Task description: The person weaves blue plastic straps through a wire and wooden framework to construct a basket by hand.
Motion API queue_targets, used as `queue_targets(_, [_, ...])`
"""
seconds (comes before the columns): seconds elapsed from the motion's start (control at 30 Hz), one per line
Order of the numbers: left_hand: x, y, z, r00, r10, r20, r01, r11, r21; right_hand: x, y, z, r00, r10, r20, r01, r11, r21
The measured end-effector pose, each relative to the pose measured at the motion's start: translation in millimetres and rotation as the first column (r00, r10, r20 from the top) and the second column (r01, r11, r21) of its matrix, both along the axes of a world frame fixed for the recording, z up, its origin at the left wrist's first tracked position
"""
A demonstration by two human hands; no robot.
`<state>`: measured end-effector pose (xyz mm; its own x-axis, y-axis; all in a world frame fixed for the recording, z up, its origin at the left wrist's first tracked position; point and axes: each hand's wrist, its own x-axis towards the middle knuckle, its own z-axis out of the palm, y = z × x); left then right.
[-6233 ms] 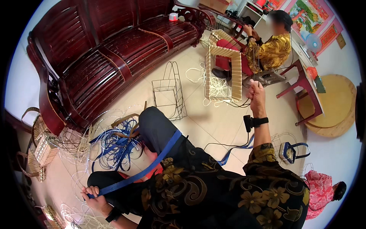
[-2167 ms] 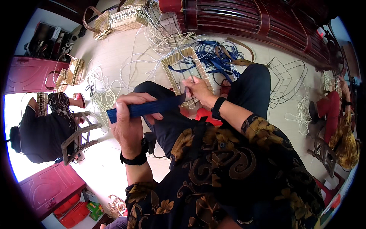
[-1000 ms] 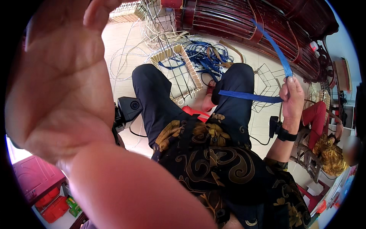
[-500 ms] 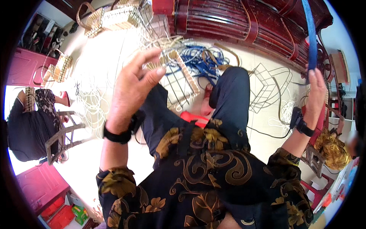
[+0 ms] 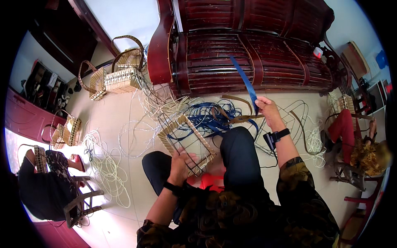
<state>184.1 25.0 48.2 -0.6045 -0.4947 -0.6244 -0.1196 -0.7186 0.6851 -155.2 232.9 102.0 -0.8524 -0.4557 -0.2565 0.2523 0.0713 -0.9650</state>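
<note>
In my right hand (image 5: 269, 111) is a flat blue strip (image 5: 243, 76), pinched near its lower end. The strip rises up and to the left, in front of the bench. My left hand (image 5: 180, 166) is at the near left side of a basket frame (image 5: 167, 136), its fingers apart and overlapping the dark rods. Light-coloured strip is wrapped around parts of the frame, while bare rods cross its middle. The frame is between and beyond my knees. Whether my left fingers touch the rods is hard to make out.
Tangled blue strips (image 5: 206, 118) lie beyond the frame, below a dark red wooden bench (image 5: 215, 53). Another wire frame (image 5: 285, 128) stands right of my knee. Pale cord coils (image 5: 108, 169) cover the left floor. Woven baskets (image 5: 124, 78) stand back left. People sit at both sides.
My right hand has come inward and down to the left with the blue strip. My left hand has lowered to the basket frame. The view now shows more of the bench.
</note>
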Motion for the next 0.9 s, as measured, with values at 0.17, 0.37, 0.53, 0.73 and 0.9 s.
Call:
queue_targets(0.17, [2.0,-7.5,-0.8,0.999,-0.015,-0.045,0.019,0.996,0.085,-20.2,-21.8,-26.5,0.999,0.036,0.033,-0.039,0.996,0.085])
queue_targets(0.37, [7.1,0.9,5.6,0.999,-0.035,-0.038,0.037,0.997,0.061,-36.9,-40.7,-39.7,0.998,0.031,0.051,-0.038,0.989,0.143])
queue_targets(0.53, [-2.0,9.7,12.2,0.998,-0.042,-0.052,0.045,0.997,0.055,-60.6,-60.9,-55.7,0.991,0.070,-0.116,-0.052,0.987,0.153])
queue_targets(0.73, [16.3,26.9,9.7,1.000,0.026,-0.001,-0.026,0.999,0.020,-77.8,-87.5,-67.3,0.996,0.081,-0.032,-0.074,0.979,0.188])
queue_targets(0.9, [19.8,35.8,11.4,0.999,0.031,0.020,-0.031,0.999,0.037,-128.4,-122.5,-70.0,0.998,0.056,-0.010,-0.055,0.990,0.130])
